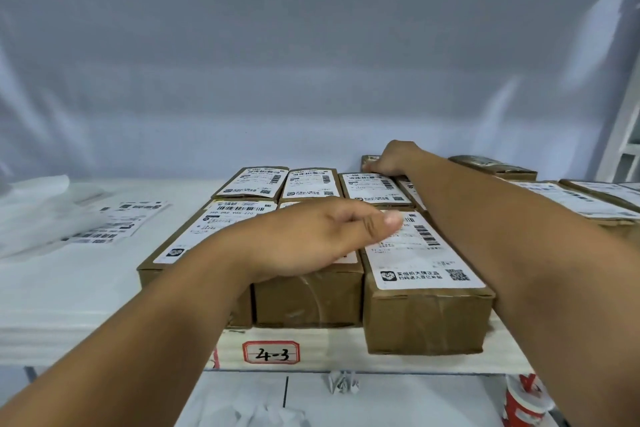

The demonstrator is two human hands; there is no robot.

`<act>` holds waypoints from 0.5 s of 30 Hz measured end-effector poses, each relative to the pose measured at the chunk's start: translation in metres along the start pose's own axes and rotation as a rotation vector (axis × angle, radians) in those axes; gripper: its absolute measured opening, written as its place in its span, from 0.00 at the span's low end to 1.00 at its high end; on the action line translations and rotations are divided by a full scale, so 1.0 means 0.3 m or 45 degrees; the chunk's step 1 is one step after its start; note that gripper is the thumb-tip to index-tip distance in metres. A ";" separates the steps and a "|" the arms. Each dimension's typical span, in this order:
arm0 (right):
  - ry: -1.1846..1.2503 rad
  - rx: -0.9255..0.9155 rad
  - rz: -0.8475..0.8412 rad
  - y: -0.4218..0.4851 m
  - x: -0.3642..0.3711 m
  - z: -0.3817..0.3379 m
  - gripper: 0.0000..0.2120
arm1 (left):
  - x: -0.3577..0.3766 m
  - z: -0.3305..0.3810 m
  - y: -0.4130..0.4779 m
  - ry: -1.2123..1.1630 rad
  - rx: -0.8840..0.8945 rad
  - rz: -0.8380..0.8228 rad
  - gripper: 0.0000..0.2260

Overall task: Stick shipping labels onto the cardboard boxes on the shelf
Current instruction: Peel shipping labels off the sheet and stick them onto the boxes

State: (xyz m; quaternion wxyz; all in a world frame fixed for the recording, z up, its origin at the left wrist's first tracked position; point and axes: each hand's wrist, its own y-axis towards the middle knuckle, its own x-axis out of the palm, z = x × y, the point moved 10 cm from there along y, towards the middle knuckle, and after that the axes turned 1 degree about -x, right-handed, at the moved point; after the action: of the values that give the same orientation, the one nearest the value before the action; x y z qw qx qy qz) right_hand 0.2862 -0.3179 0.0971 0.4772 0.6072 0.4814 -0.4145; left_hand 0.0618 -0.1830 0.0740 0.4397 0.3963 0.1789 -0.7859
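On the shelf (69, 288), above its red-bordered tag (271, 352) reading 4-3, the left hand (311, 236) lies across the front middle box (308, 298). Its fingers are fairly straight and hold nothing I can see, and its thumb tip overlaps a corner of the shipping label (426, 253) on the front right box (426, 319). The right hand (391, 158) reaches over the labelled cardboard boxes (310, 182), fingertips bent down onto a back box (367, 160); whether it grips anything I cannot tell. Its forearm hides parts of the boxes beneath. Loose label sheets (114, 225) lie at the shelf's left, well apart from the boxes. Crumpled paper (341, 381) and a red-and-white roll (523, 399) sit below.
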 end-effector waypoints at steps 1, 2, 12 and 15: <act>0.027 0.014 0.003 0.006 0.001 0.005 0.26 | 0.000 0.000 0.004 0.033 -0.004 0.009 0.28; 0.048 0.031 0.001 0.013 0.006 0.011 0.25 | 0.004 -0.002 0.008 0.090 -0.005 0.012 0.26; -0.041 0.139 -0.069 0.049 0.009 0.016 0.15 | 0.004 0.004 0.020 0.288 0.040 0.065 0.22; -0.009 0.128 0.044 0.061 0.002 0.018 0.18 | 0.006 0.004 0.023 0.305 0.046 0.063 0.23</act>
State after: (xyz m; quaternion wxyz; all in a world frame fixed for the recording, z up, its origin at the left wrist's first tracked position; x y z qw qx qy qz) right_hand 0.3040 -0.3247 0.0988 0.4548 0.6372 0.4478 -0.4320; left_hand 0.0665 -0.1884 0.0738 0.4273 0.4995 0.2061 -0.7248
